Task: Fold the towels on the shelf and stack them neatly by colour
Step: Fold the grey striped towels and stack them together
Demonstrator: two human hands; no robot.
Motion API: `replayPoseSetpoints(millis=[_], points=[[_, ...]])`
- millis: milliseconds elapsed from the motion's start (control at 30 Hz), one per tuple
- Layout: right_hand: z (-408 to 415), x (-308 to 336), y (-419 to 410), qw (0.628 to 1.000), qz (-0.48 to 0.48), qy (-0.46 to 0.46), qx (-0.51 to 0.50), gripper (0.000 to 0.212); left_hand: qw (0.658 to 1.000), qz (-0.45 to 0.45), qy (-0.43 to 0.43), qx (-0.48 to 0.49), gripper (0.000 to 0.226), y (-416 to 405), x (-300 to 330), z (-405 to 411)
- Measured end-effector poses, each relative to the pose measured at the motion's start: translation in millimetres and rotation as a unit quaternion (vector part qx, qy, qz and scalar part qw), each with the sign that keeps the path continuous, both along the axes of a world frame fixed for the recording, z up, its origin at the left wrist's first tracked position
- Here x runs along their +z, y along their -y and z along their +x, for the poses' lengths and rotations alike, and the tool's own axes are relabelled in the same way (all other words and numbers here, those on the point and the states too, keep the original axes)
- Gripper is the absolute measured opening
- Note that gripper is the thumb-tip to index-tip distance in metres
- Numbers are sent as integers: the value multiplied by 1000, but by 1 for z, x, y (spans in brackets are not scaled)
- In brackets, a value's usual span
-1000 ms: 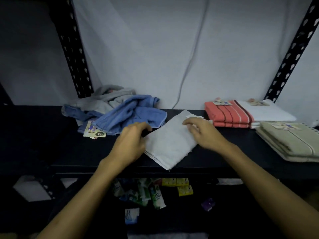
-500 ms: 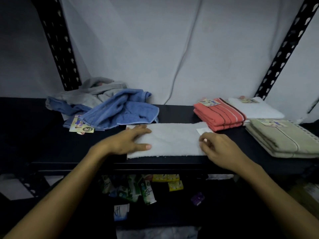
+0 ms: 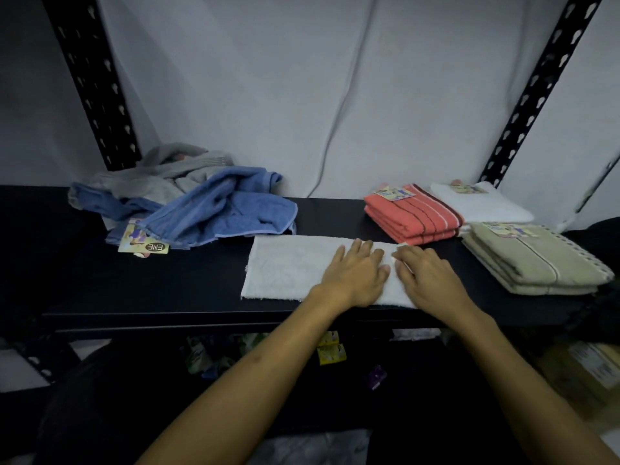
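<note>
1. The white towel (image 3: 295,266) lies flat at the front edge of the shelf (image 3: 151,290), mid-span, its long axis running along that edge.
2. Both hands sit on its right end: the left hand (image 3: 355,275) lies palm-down with fingers straight, pressing the cloth; the right hand (image 3: 424,280), just beside it, seems to pinch the towel's right edge or a small tag, though this is hard to tell.
3. Most of the towel stretches leftward from the fingers, so a fold would likely carry the right end toward the left.
4. Folded red towel (image 3: 412,214), another white (image 3: 483,204) and beige (image 3: 536,263) occupy the right end; the blue towel (image 3: 218,209) lies crumpled at the back left.
</note>
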State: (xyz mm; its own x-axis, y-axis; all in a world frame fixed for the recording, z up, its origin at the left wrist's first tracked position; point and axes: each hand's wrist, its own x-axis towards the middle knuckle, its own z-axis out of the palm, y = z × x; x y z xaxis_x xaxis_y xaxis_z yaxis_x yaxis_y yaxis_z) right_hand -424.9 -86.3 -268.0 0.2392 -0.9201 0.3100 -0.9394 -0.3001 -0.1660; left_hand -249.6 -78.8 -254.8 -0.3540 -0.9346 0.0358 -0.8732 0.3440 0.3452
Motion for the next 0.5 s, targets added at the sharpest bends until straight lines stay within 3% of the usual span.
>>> replayPoseSetpoints(millis=[167, 267, 333, 500], points=[[-1, 12, 7, 999, 10, -33, -4, 24, 999, 20, 47, 0, 60, 6, -4, -7], [13, 10, 12, 996, 49, 59, 43, 44, 998, 22, 54, 4, 61, 5, -4, -4], [14, -1, 14, 995, 67, 51, 57, 55, 998, 28, 61, 14, 62, 7, -4, 9], [5, -3, 16, 993, 108, 18, 46, 53, 992, 26, 85, 87, 67, 12, 0, 83]])
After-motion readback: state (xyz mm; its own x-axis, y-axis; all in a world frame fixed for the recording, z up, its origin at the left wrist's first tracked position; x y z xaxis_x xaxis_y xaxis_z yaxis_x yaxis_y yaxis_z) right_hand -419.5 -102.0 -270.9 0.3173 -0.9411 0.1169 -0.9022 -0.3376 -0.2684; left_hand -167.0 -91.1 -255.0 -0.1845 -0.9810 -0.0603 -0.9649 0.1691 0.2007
